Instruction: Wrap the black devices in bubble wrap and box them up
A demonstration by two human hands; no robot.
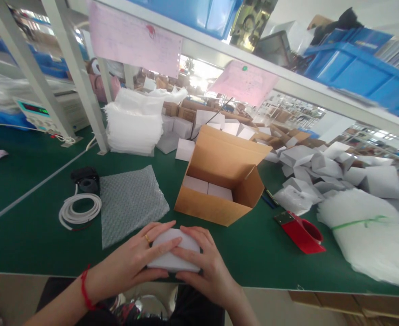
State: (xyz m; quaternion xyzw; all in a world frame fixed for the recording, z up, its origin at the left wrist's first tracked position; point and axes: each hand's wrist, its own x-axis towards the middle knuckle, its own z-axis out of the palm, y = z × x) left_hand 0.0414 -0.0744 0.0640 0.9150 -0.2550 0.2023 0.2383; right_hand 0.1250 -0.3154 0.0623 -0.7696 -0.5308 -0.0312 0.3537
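Note:
A small white box lies at the near edge of the green table, closed on the side I see. My left hand wraps round its left end, with a ring on one finger and a red cord at the wrist. Round the right end curls my right hand, its fingers over the top and thumb at the near side. Just beyond stands a brown cardboard carton with its lid up and white boxes inside. Left of it, a sheet of bubble wrap lies flat.
A black device with a coiled white cable lies at left. To the right are a red tape dispenser, a bundle of white foam bags and heaped white boxes. A shelf with blue bins crosses overhead.

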